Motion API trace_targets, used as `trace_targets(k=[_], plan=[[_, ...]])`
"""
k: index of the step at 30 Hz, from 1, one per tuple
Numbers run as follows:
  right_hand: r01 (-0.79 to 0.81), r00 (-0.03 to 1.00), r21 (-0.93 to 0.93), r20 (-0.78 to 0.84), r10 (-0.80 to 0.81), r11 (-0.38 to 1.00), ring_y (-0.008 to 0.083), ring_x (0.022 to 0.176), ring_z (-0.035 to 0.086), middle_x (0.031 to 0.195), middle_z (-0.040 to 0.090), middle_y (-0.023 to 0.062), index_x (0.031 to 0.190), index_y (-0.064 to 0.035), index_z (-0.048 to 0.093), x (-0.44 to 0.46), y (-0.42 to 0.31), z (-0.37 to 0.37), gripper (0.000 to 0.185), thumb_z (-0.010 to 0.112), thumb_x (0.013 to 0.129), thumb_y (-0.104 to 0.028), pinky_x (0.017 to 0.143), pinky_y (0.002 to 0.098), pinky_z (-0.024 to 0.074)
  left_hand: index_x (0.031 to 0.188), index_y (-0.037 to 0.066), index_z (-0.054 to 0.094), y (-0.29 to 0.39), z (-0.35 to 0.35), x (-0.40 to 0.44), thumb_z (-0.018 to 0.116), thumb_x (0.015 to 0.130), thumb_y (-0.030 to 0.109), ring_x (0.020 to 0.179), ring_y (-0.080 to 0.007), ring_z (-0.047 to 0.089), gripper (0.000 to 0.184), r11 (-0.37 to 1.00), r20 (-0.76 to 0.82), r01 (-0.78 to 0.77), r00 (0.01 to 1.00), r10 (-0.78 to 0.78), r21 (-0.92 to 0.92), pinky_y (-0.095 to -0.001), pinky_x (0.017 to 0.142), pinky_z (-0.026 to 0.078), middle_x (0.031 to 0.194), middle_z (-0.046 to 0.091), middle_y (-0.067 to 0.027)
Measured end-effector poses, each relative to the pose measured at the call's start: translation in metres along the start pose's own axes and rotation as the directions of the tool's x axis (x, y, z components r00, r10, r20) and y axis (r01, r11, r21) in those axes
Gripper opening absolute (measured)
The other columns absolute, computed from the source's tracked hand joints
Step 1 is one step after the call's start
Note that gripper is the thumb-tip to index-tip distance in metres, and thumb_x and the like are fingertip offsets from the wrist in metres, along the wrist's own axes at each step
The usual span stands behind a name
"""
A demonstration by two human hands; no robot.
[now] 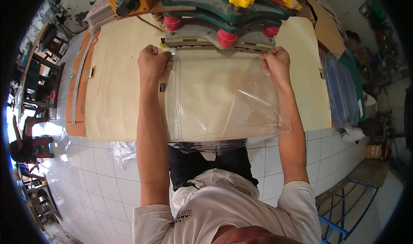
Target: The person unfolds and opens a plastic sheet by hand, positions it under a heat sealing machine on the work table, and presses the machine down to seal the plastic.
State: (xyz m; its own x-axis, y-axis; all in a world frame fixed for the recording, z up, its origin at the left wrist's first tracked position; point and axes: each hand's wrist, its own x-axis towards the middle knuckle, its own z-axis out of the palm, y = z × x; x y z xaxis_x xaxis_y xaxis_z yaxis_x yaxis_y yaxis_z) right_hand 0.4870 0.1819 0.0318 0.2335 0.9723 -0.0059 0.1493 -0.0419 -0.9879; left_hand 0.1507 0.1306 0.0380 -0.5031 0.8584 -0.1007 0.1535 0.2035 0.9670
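A clear plastic sheet (206,98) is stretched over the cream-coloured work surface (116,85), its near part hanging past the front edge. My left hand (154,62) is closed on the sheet's far left corner. On the far right corner my right hand (275,60) pinches the same sheet. Between and just beyond both hands stands a machine head (223,16) with green arms, red knobs and a metal bar along its lower edge. The right part of the sheet is folded over at a slant.
An orange control box (129,0) sits at the far left of the machine. A metal ruler (81,80) lies at the left edge. Stacked clear plastic (342,91) rests at the right. A blue metal frame (344,209) stands lower right. Another person (26,134) is at the far left.
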Motion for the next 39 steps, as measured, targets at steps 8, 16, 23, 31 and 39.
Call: trace_targets(k=[8,16,23,31,39], plan=[[0.016,1.0,-0.079,-0.025,-0.018,0.997,0.017,0.046,0.054,0.063,0.056,0.0112,0.081,-0.0009,0.044,0.004,0.003,-0.001,0.025,0.065,0.073,0.009,0.041,0.0313,0.0398,0.068,0.011,0.035,-0.008,0.001,0.005,0.073,0.077,0.002,0.05,-0.0096,0.053,0.04,1.0,0.012,-0.008,1.0,0.008,-0.017,-0.0255,0.042,0.041,0.06,0.054,-0.0035],[0.016,1.0,-0.067,0.0,-0.016,0.998,0.0165,0.048,0.055,0.062,0.056,0.0111,0.086,0.0012,0.045,0.004,0.006,-0.003,0.024,0.065,0.074,0.008,0.042,0.0307,0.0413,0.068,0.011,0.035,-0.002,0.001,0.0,0.073,0.077,0.0,0.05,-0.0096,0.054,0.04,0.999,-0.007,-0.025,1.0,0.026,0.046,-0.0252,0.042,0.042,0.06,0.055,-0.0036],[0.01,1.0,-0.016,-0.022,-0.011,1.0,0.0166,0.048,0.055,0.064,0.056,0.0111,0.086,0.0007,0.044,0.0,0.003,0.0,0.024,0.064,0.075,0.008,0.042,0.0305,0.0417,0.07,0.012,0.034,-0.007,0.0,0.004,0.072,0.078,-0.001,0.051,-0.0099,0.057,0.042,1.0,0.01,0.005,1.0,-0.005,-0.004,-0.025,0.042,0.046,0.061,0.057,-0.0045],[0.027,1.0,-0.005,-0.009,-0.027,1.0,0.0166,0.048,0.054,0.064,0.056,0.0111,0.084,-0.0009,0.043,0.002,0.006,-0.002,0.024,0.063,0.075,0.007,0.042,0.0317,0.0421,0.07,0.012,0.033,-0.009,0.0,0.004,0.072,0.077,-0.003,0.051,-0.011,0.058,0.042,0.999,0.027,-0.001,1.0,0.002,-0.04,-0.0252,0.042,0.047,0.063,0.056,-0.0045],[0.016,1.0,-0.001,-0.003,-0.016,1.0,0.0164,0.048,0.054,0.064,0.056,0.0114,0.084,-0.0008,0.043,0.0,0.003,-0.002,0.024,0.063,0.075,0.007,0.043,0.0311,0.0418,0.069,0.011,0.034,-0.004,0.001,0.001,0.071,0.077,-0.002,0.052,-0.0106,0.057,0.041,1.0,0.01,-0.006,1.0,0.006,-0.015,-0.0253,0.043,0.046,0.063,0.056,-0.0049]])
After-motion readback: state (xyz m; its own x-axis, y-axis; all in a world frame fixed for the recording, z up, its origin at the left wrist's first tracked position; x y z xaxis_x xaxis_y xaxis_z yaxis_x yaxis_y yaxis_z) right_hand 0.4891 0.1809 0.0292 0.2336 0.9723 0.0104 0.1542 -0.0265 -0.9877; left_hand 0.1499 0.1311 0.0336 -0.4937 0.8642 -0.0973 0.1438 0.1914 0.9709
